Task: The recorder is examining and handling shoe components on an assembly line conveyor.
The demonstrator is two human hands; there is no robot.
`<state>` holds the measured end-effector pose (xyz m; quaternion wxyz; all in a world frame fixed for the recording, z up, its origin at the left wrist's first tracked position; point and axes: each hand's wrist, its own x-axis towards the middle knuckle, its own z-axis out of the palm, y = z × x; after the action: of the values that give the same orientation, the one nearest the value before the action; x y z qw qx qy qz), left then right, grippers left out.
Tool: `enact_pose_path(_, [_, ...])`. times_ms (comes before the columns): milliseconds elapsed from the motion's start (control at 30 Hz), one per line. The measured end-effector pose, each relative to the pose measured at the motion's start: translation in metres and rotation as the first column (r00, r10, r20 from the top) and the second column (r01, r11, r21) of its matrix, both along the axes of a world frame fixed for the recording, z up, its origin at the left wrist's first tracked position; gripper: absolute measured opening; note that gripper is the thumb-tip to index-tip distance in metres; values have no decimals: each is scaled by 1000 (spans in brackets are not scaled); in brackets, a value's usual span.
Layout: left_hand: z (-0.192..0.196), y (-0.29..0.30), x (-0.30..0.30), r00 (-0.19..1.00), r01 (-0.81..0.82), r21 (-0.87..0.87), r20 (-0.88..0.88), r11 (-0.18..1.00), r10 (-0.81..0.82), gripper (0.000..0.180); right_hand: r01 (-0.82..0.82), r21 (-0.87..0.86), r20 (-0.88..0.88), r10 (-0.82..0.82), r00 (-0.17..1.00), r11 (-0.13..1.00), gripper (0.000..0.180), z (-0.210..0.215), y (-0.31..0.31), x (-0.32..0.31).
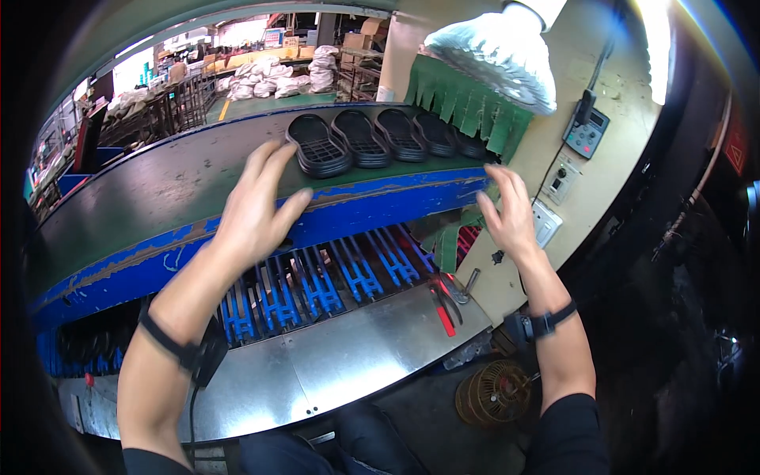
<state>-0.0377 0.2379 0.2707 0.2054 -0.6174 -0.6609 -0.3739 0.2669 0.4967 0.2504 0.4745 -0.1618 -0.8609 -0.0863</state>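
Several black shoe soles [319,147] lie side by side in a row on the dark green conveyor belt [150,170], gridded hollows facing up. The farthest right ones run in under a green strip curtain [467,107]. My left hand [257,198] is open, thumb apart, its fingertips at the left edge of the nearest sole; whether they touch it I cannot tell. Over the right end of the blue conveyor rail [380,198], by the curtain, hovers my right hand [509,207], open with thumb and fingers apart and nothing between them.
Below the rail sit blue metal racks [317,285] and a steel ledge [348,348] with red-handled pliers [445,309]. A lamp [499,55] hangs above; a control box [587,127] is on the right panel. A round wire-guarded fan [492,392] stands low right.
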Motion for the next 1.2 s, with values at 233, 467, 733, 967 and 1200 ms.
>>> enact_pose_path(233, [-188, -236, 90, 978, 203, -439, 141, 875, -156, 39, 437, 352, 113, -501, 858, 828, 42, 17, 31, 129])
enact_pose_path(467, [-307, -292, 141, 957, -158, -480, 140, 863, 254, 22, 515, 570, 284, -742, 607, 640, 46, 21, 74, 138])
enact_pose_path(733, [-315, -294, 131, 932, -200, -437, 192, 877, 308, 15, 527, 582, 324, -771, 548, 619, 56, 20, 81, 140])
enact_pose_path(967, [-320, -290, 129, 932, -191, -399, 212, 897, 293, 13, 520, 613, 300, -784, 544, 595, 59, 23, 76, 141])
enact_pose_path(1200, [-315, -291, 129, 927, -201, -416, 212, 887, 309, 12, 551, 578, 331, -789, 517, 603, 57, 19, 77, 137])
